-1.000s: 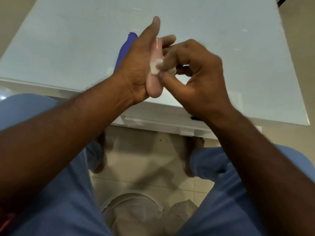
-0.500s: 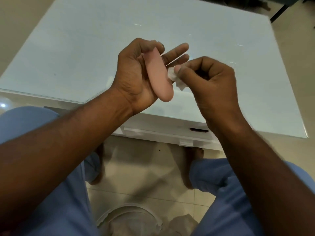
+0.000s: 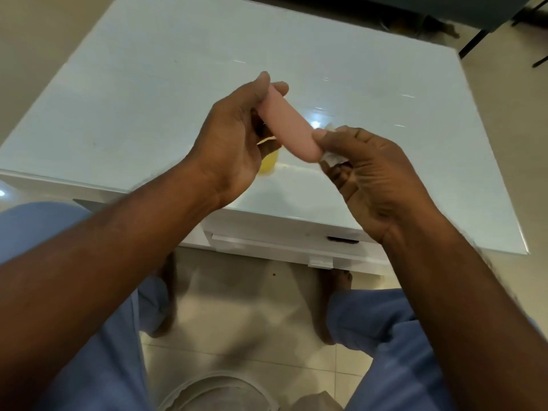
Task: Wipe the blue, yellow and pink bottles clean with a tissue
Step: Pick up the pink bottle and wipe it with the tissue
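My left hand grips the far end of the pink bottle, which slants down to the right above the table. My right hand pinches a small white tissue against the bottle's near, rounded end. A bit of the yellow bottle shows on the table just under my left hand, mostly hidden by it. The blue bottle is out of sight.
The white glass-topped table has a drawer in its front edge. My knees in blue trousers and bare feet are below it, and a white bin stands on the tiled floor between them. Dark chair legs are at the far right.
My left hand turned the pink bottle from upright in the palm to slanting right. My right hand slid the tissue down to its near end. The yellow bottle came into view.
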Action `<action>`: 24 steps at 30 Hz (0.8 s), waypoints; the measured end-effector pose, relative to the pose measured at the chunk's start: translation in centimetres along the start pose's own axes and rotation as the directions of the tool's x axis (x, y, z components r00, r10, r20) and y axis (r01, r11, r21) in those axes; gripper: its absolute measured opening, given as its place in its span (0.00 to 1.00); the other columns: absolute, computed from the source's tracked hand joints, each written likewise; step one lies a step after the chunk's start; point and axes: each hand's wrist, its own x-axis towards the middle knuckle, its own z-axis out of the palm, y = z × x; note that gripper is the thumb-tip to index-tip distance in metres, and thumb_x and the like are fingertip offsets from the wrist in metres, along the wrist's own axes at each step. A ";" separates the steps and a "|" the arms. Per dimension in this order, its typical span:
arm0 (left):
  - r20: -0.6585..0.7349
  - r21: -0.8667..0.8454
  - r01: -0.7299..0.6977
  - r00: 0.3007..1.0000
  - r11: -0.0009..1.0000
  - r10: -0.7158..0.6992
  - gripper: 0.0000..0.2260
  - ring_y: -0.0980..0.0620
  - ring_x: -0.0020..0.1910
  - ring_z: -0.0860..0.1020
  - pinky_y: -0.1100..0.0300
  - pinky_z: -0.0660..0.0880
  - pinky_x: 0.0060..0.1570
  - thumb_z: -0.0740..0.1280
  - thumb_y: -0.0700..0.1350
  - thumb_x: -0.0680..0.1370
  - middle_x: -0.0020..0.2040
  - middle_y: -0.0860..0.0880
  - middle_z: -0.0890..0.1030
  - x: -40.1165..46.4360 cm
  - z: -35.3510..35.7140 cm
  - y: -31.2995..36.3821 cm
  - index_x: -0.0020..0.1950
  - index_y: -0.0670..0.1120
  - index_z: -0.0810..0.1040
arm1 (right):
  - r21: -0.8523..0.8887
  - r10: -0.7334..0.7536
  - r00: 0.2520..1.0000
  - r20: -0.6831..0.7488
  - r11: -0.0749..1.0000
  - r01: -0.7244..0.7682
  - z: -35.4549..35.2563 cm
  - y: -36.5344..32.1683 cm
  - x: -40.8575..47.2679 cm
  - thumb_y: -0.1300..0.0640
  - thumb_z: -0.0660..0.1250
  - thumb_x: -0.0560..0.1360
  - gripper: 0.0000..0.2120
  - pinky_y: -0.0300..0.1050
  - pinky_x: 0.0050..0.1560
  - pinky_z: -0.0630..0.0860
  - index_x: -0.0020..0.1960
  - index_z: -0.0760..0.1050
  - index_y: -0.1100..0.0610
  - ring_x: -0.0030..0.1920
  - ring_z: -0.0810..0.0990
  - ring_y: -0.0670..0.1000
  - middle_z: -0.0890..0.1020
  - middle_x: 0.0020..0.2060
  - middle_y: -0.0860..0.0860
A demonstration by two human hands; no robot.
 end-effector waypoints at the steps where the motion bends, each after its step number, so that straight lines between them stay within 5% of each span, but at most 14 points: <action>1: -0.003 0.117 0.010 1.000 0.993 -0.010 0.15 0.51 0.50 0.74 0.57 0.77 0.53 0.62 0.53 0.84 0.52 0.47 0.77 0.0 0.0 0.1 0.58 0.46 0.84 | 0.026 -0.019 0.999 -0.036 0.999 0.020 -0.3 -0.1 0.1 0.68 0.74 0.78 0.08 0.34 0.44 0.81 0.42 0.81 0.59 0.39 0.84 0.45 0.84 0.35 0.47; 4: 0.045 0.303 0.008 0.999 0.953 -0.023 0.16 0.52 0.43 0.71 0.61 0.74 0.43 0.64 0.53 0.84 0.51 0.45 0.73 -0.1 -0.3 0.2 0.62 0.45 0.83 | 0.029 -0.097 0.984 -0.151 0.994 0.103 -0.8 -0.2 0.5 0.69 0.74 0.78 0.12 0.37 0.47 0.82 0.39 0.81 0.57 0.41 0.85 0.47 0.85 0.36 0.49; 7: 0.123 0.449 -0.057 0.992 0.892 0.001 0.13 0.53 0.44 0.80 0.61 0.77 0.45 0.67 0.49 0.82 0.48 0.50 0.82 -0.4 -1.0 0.5 0.63 0.46 0.82 | 0.005 -0.180 0.949 -0.257 0.982 0.188 -1.4 -0.1 1.1 0.67 0.77 0.76 0.07 0.40 0.53 0.83 0.46 0.82 0.57 0.48 0.84 0.52 0.84 0.44 0.53; 10: 0.182 0.735 -0.167 0.982 0.657 0.046 0.13 0.55 0.47 0.86 0.65 0.80 0.45 0.73 0.49 0.79 0.49 0.53 0.87 -0.8 -1.6 0.5 0.63 0.50 0.81 | -0.008 -0.232 0.924 -0.304 0.970 0.241 -2.0 0.1 1.5 0.66 0.78 0.77 0.08 0.41 0.57 0.83 0.52 0.84 0.56 0.53 0.87 0.52 0.87 0.51 0.53; 17: 0.211 0.951 -0.227 0.973 0.211 0.096 0.16 0.58 0.43 0.81 0.69 0.71 0.40 0.74 0.57 0.76 0.52 0.53 0.82 -1.3 -2.1 -0.4 0.60 0.53 0.80 | 0.022 -0.275 0.934 -0.229 0.957 0.288 -1.0 -0.2 0.8 0.64 0.74 0.80 0.05 0.46 0.61 0.85 0.53 0.86 0.56 0.57 0.89 0.53 0.89 0.52 0.54; 20: 0.217 0.962 -0.239 0.964 0.135 0.156 0.16 0.55 0.44 0.80 0.68 0.68 0.39 0.71 0.60 0.77 0.57 0.49 0.80 -1.1 -2.2 -0.7 0.61 0.53 0.80 | -0.272 -0.426 0.884 -0.191 0.889 0.370 -1.3 0.1 0.9 0.62 0.76 0.79 0.05 0.46 0.61 0.85 0.54 0.87 0.55 0.56 0.89 0.52 0.90 0.51 0.52; 24: 0.267 0.947 -0.296 0.941 0.123 0.208 0.17 0.53 0.46 0.79 0.67 0.69 0.40 0.69 0.58 0.80 0.50 0.51 0.81 -1.3 -2.0 -0.8 0.63 0.50 0.81 | -0.651 -0.584 0.810 -0.050 0.634 0.417 -1.5 1.0 1.1 0.60 0.76 0.79 0.09 0.36 0.58 0.84 0.59 0.86 0.53 0.54 0.87 0.45 0.88 0.53 0.46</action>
